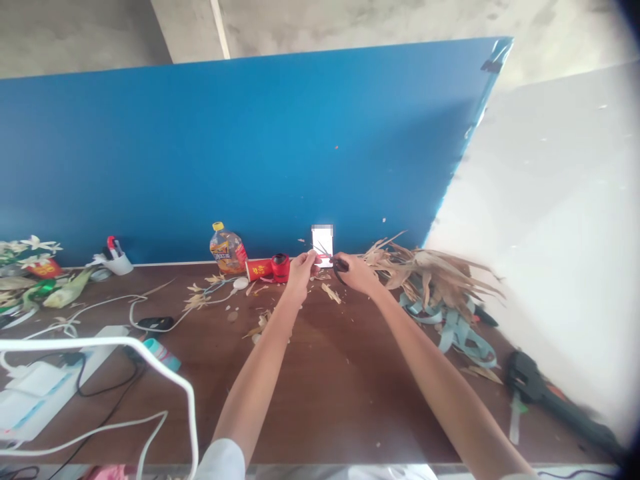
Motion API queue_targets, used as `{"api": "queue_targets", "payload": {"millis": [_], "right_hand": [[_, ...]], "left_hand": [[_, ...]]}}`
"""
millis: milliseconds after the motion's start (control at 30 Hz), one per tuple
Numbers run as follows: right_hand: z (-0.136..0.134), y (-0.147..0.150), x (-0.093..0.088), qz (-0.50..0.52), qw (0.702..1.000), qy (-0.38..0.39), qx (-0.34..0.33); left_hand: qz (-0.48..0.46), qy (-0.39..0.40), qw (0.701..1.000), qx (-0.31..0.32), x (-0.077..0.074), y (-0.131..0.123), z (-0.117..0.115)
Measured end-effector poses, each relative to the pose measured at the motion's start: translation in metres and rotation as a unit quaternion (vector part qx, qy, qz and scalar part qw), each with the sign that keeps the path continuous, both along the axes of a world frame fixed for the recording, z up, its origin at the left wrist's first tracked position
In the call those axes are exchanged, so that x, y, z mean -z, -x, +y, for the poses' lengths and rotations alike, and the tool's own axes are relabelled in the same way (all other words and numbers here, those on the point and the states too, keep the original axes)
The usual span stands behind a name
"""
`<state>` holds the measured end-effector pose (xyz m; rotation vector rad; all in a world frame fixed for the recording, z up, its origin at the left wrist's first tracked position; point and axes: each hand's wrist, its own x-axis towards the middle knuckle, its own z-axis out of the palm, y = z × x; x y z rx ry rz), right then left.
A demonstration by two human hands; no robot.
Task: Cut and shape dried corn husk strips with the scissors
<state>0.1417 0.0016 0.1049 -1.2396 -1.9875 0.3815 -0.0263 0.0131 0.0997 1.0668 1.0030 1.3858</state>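
Observation:
My left hand [301, 275] pinches a small red strip [323, 261] over the far part of the wooden table [340, 400]. My right hand [356, 274] grips black-handled scissors [336, 264], with their thin blades close to the red strip. I cannot tell whether the blades touch it. Just left of my hands, a red roll of tape [280, 267] lies against a red paper cup [257, 269] on its side. Dry leaf scraps [330, 293] are scattered near my hands, and a bundle of dried husks [430, 273] lies to the right.
A tall blue board [250, 153] stands behind the table, with a phone [322, 245] propped against it and a plastic bottle [229, 249] nearby. Pale blue ribbon [450, 327], a black glue gun [530, 381], artificial flowers [30, 252], a white power strip [35, 400] and cables also lie about.

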Motion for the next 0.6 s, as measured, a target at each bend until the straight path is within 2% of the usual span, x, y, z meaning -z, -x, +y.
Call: {"api": "queue_targets", "payload": {"millis": [200, 433, 600], "right_hand": [[0.0041, -0.0002, 0.0046, -0.020, 0.999, -0.025, -0.017], [0.0068, -0.0023, 0.0079, -0.025, 0.999, -0.031, -0.019], [0.0045, -0.0009, 0.0058, -0.049, 0.999, -0.022, -0.008]], "left_hand": [[0.032, -0.010, 0.999, 0.015, 0.0029, 0.0040, 0.0029], [0.044, -0.006, 0.999, 0.028, -0.0014, -0.0011, 0.0013], [0.053, -0.051, 0.997, 0.032, 0.0036, -0.0028, 0.0031]]}}
